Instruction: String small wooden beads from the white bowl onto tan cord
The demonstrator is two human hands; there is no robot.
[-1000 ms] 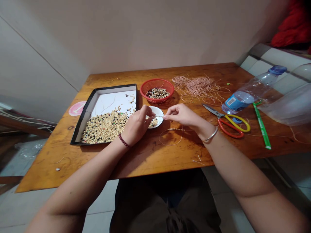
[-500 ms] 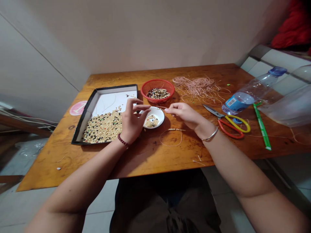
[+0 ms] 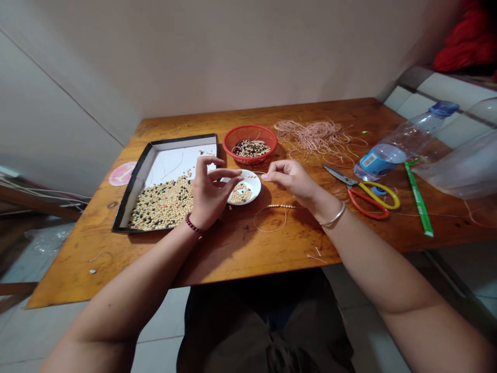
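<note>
Above a small white bowl (image 3: 255, 192) of pale beads, my two hands face each other with a thin cord (image 3: 258, 173) between them. The thumb and forefinger of my left hand (image 3: 212, 191) are pinched at the cord's left end; whether a bead is between them is too small to tell. My right hand (image 3: 289, 181) grips the cord in its closed fingertips, and a few pale beads seem to sit on the cord near the bowl's rim. A row of strung pale beads (image 3: 281, 206) and a loop of cord lie on the table below my right hand.
A black-edged tray (image 3: 128, 199) of mixed beads stands at left, beside a pink round card (image 3: 121, 174). Behind are a red basket (image 3: 250, 129) of beads and a pink cord tangle (image 3: 310, 137). Scissors (image 3: 368, 197), a plastic bottle (image 3: 382, 158) and a green strip (image 3: 418, 199) lie right.
My left thumb and forefinger have come together on the cord's end, where they were apart before. My right hand keeps its grip and has barely moved.
</note>
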